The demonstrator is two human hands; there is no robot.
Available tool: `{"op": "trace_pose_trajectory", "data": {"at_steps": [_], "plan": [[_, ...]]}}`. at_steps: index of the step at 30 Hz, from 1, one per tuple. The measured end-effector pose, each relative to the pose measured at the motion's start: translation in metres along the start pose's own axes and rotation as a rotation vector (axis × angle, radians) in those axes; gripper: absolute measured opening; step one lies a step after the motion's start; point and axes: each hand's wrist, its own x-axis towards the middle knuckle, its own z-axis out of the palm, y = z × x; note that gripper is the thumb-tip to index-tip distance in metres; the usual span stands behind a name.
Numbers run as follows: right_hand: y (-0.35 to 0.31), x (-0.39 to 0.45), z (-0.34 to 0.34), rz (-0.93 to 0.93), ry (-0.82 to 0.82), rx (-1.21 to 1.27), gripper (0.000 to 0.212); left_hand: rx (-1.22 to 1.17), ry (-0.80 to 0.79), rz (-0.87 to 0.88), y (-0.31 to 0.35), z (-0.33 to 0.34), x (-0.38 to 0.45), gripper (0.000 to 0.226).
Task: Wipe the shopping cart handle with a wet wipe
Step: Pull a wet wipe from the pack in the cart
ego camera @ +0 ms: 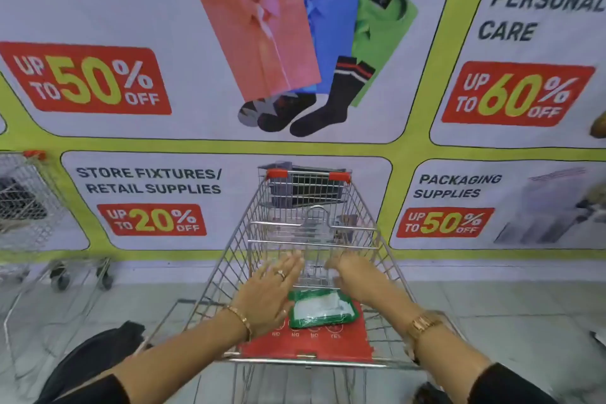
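Note:
A wire shopping cart (229,259) stands straight in front of me, its metal handle bar (305,361) running across near the bottom of the view. A green-and-white wet wipe pack (323,310) lies on the red child-seat flap (305,343) just beyond the handle. My left hand (267,293) reaches over the flap with flat, spread fingers, its edge touching the pack's left side. My right hand (354,274) hovers above the pack's far right corner, fingers bent downward and blurred. Neither hand holds anything.
A large sale banner (147,213) covers the wall right behind the cart. Another wire cart (29,207) stands at the left on the tiled floor. A dark cloth or bag (95,361) hangs at my lower left.

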Motion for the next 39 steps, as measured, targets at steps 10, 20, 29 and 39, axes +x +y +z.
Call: {"op": "trace_pose_trajectory", "data": {"at_steps": [10, 20, 29, 39], "plan": [[0.040, 0.058, 0.085, -0.061, -0.330, -0.074, 0.026, -0.104, -0.679, -0.044, -0.001, 0.084, 0.034, 0.078], [0.039, 0.083, 0.104, -0.202, -0.386, -0.115, 0.023, -0.360, -0.764, -0.223, 0.008, 0.110, 0.049, 0.075], [0.047, 0.083, 0.093, -0.271, -0.420, -0.051, 0.048, -0.381, -0.719, -0.299, 0.010, 0.117, 0.049, 0.064], [0.041, 0.077, 0.091, -0.327, -0.514, -0.247, 0.020, -0.383, -0.761, -0.338, 0.013, 0.120, 0.049, 0.063]]}}
